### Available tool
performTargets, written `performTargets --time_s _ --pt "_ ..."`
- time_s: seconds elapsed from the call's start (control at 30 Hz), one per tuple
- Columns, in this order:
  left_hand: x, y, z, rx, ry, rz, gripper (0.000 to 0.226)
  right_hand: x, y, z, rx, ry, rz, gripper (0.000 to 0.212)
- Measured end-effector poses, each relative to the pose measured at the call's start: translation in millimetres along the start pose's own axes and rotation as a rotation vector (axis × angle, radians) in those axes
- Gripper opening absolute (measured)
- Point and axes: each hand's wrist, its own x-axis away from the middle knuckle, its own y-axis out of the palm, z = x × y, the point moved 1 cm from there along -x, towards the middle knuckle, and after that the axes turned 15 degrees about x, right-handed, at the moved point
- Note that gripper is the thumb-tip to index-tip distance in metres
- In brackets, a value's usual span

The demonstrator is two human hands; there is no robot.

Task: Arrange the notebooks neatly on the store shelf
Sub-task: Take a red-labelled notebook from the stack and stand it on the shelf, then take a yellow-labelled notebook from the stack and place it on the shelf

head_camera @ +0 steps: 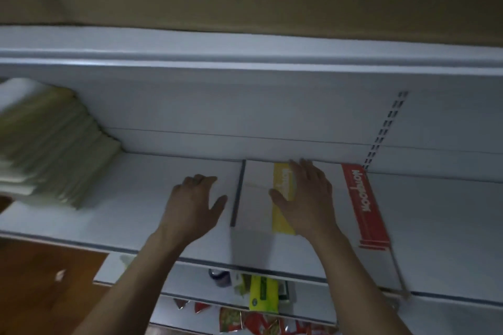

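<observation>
The white shelf (81, 223) runs the full width of the view, and the notebooks lie flat on it right of its middle, reaching from the back panel toward the front edge.

At the left end sits a tall, leaning stack (54, 144) of pale green and white items. It is smeared by blur and cut off by the frame, so what it is made of cannot be told.

The left hand (193, 204) rests palm down near the middle of the shelf with the thumb spread to the right. Its fingertips are foreshortened past the knuckles, so I cannot tell whether they are straight or bent. Just beside the thumb, a dark strip (237, 193) runs from back to front.

Right of the strip lies a white notebook with a yellow band (255, 204). The right hand (304, 198) lies flat on it with fingers straight and close together, covering part of the band and holding nothing. The band's lettering is too blurred to read.

Further right is a notebook with a red band (364, 207), printed "Notebook" in white. Layered red edges show at its near end, close to the front edge. Where one white cover ends and the next begins cannot be made out.

Below the front edge, a yellow-green packet (262, 294) and red snack packets (261, 321) are partly hidden.
</observation>
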Motion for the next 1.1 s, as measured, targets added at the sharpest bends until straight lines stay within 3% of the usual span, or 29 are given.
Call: performTargets --time_s 0.37,0.57,0.8,1.1 --pt "102 -160 -155 -0.069 -0.144 0.275 0.057 30 14 -223 -0.041 -0.259 0.012 0.072" --pt "136 -221 -220 -0.114 -0.12 0.36 0.049 44 25 -332 -0.133 -0.288 0.049 0.069" --pt "118 -256 -262 -0.108 -0.101 0.394 0.051 29 31 -394 -0.226 -0.3 0.007 0.065" --pt "61 -277 -301 -0.106 -0.172 0.438 0.052 -62 53 -451 -0.401 -0.186 -0.118 0.057"
